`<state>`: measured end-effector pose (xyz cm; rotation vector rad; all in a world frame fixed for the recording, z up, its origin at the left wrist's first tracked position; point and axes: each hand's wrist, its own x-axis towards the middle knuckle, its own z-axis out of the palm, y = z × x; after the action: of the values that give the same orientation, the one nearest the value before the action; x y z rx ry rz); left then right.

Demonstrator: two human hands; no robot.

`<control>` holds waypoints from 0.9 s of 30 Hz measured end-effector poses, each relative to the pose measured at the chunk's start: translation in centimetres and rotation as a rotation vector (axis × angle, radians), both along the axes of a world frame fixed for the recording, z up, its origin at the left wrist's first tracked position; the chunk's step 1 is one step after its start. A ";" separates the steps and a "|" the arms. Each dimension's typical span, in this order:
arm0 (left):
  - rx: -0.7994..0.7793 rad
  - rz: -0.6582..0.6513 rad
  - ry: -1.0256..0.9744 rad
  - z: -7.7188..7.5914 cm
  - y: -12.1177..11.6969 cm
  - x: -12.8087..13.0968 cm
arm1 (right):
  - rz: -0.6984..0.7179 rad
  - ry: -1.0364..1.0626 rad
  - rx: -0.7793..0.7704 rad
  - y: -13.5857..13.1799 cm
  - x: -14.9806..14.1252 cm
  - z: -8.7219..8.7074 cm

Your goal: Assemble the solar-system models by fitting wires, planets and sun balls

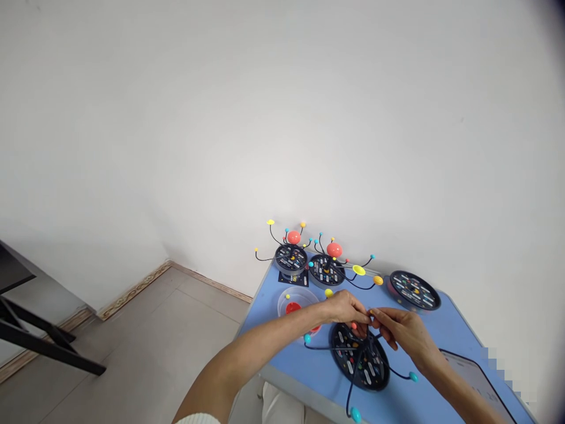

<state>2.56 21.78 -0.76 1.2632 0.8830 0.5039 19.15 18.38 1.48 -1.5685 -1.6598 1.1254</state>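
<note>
A solar system model with a round black printed base [375, 377] sits at the table's front. Thin black curved arms spread from its middle, tipped with teal balls [355, 414] and a small coral ball [354, 325]. My left hand [346, 309] is closed above the base, its fingers around a black arm near the centre. From the right, my right hand [404, 330] meets it, thumb and fingertips pinched on a tiny orange ball [371, 312]. The fingers partly hide the model's centre.
Two models with coral spheres [293, 237] stand at the back of the blue table [265, 300]. A bare black disc base [415, 290] lies back right. A clear bowl [282, 300] holds red pieces. At right lies a tablet-like screen [474, 380]. Behind is a white wall.
</note>
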 end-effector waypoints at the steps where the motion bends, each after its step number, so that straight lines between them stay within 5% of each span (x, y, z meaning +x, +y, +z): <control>1: 0.006 -0.002 0.002 0.0 0.0 0.0 | 0.001 0.000 0.001 0.0 0.0 0.0; 15: 0.019 -0.011 0.011 -0.5 0.2 0.1 | 0.011 -0.102 0.054 -0.2 -0.3 0.4; 27: -0.006 -0.006 -0.023 -0.4 0.1 0.1 | 0.215 -0.315 0.326 0.6 0.7 0.6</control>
<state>2.69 21.87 -1.13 1.2515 0.8606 0.5097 19.81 19.00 2.05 -1.4323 -2.1387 0.6808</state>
